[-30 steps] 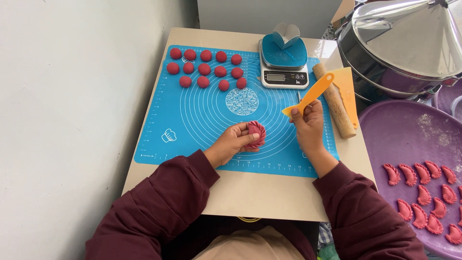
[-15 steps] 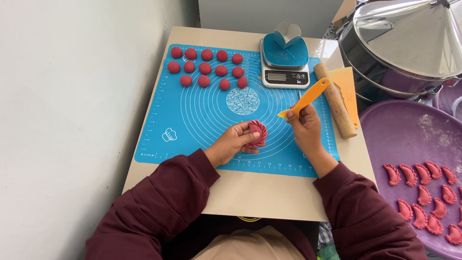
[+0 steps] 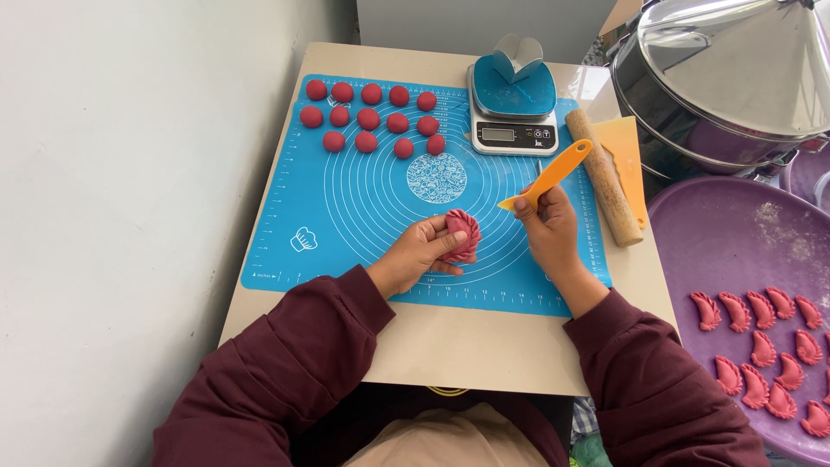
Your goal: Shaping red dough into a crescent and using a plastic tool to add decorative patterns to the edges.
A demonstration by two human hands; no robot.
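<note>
Near front edge of mat: left hand point(image 3: 413, 258) curls loosely round a pleated red dumpling point(image 3: 462, 235), thumb & fingers cupping it just above the blue silicone mat point(image 3: 363, 199), prob. to keep the crimped rim from flattening.
Right hand: right hand point(image 3: 549, 227) closed on the blade end of an orange scraper point(image 3: 546, 180), handle pointing up-right toward the far right corner; held clear of the dough, not touching it.
Dough balls: red dough balls point(image 3: 372, 117) in three rows at far left corner of mat, spaced apart so they don't stick.
Scale: digital scale point(image 3: 513, 112) at far edge, mid-bench, w/ a blue bowl on top.
Rolling pin: wooden rolling pin point(image 3: 603, 175) along right edge of mat, beside a yellow scraper point(image 3: 629, 151).
Bench: small beige bench point(image 3: 467, 346), mat covers most of it.
Room: white wall point(image 3: 112, 216) at left; steel steamer pot point(image 3: 735, 78) & purple tray point(image 3: 726, 251) w/ finished dumplings at right.
</note>
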